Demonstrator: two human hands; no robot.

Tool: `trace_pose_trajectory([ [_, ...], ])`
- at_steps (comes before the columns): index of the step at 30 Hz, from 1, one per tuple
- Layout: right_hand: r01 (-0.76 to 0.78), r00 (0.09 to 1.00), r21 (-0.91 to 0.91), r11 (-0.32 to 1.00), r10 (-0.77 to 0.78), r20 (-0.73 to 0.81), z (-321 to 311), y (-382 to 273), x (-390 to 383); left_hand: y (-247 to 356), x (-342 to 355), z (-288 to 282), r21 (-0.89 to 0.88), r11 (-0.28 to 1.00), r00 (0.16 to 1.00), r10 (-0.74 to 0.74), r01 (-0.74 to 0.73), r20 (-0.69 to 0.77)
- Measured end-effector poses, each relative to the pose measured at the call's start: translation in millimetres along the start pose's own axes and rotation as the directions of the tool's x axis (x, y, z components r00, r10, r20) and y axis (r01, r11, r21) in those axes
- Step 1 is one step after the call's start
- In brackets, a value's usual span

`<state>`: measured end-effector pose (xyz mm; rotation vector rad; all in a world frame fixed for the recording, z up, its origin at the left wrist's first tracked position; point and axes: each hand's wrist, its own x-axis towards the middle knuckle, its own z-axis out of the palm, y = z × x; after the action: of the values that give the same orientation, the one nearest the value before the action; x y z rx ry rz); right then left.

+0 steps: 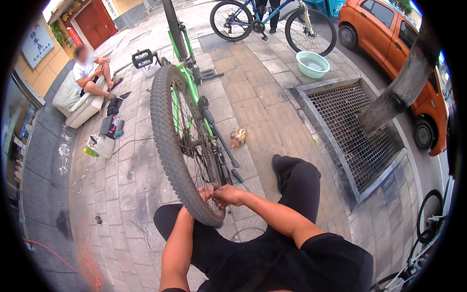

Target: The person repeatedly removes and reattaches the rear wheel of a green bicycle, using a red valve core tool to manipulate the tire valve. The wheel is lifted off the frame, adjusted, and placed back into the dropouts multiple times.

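A bicycle with a green frame (176,108) stands in front of me, its knobby-tyred wheel (165,127) nearest. Both my hands meet low on this wheel, at the rim and spokes by its near end. My left hand (206,192) reaches in from the tyre's left side, its fingers closed and partly covered by the wheel. From the right, my right hand (228,196) has its fingers pinched together against the left one. Whatever sits between the fingertips is too small to make out. A slim rod with a dark green handle (237,175) lies just beyond my right hand.
A brown and gold object (238,137) lies on the paving. A tree grate (350,126), a trunk (396,92) and a pale green basin (313,64) are to the right. At left are a toolbox (102,146), an orange cord (89,267) and a seated person (87,73).
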<state>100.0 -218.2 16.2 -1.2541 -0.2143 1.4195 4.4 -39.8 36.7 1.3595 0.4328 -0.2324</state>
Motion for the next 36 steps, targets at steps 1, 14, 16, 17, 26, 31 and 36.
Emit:
trace_pose_trajectory([
  [1, -0.005, 1.0, -0.051, 0.999, 0.003, -0.028, 1.9, -3.3, -1.0, -4.6, -1.2, -4.4, 0.006, 1.0, 0.999, 0.029, -0.029, -0.018],
  [14, -0.095, 0.995, -0.188, 0.978, 0.089, -0.044, 1.4, -18.5, -8.9, 33.1, -12.0, 19.3, 0.17, 0.984, 0.999, 0.036, -0.042, 0.036],
  [16, -0.096, 0.995, -0.149, 0.984, 0.097, 0.002, -2.6, -16.4, -8.7, 27.2, -8.0, 18.1, 0.095, 0.995, 0.999, -0.019, 0.014, 0.049],
  [17, -0.068, 0.997, -0.173, 0.983, 0.071, 0.009, -2.9, -15.5, -7.0, 24.6, -6.0, 17.7, 0.048, 0.998, 0.997, -0.052, 0.049, 0.061],
  [26, 0.342, 0.914, -0.745, 0.572, -0.385, 0.124, -28.6, -6.0, 7.1, -3.2, 11.0, 14.3, -0.055, 0.997, 0.999, -0.046, 0.047, 0.024],
  [31, 0.134, 0.87, -0.957, 0.257, -0.494, -0.011, 18.8, -24.5, -11.3, 8.6, -1.3, 11.7, -0.107, 0.993, 0.999, -0.046, 0.043, -0.024],
  [36, -0.06, 0.89, -0.935, 0.349, -0.406, -0.209, 32.7, -37.3, -20.4, 10.7, -3.0, 10.5, -0.129, 0.988, 0.994, -0.093, 0.084, -0.063],
])
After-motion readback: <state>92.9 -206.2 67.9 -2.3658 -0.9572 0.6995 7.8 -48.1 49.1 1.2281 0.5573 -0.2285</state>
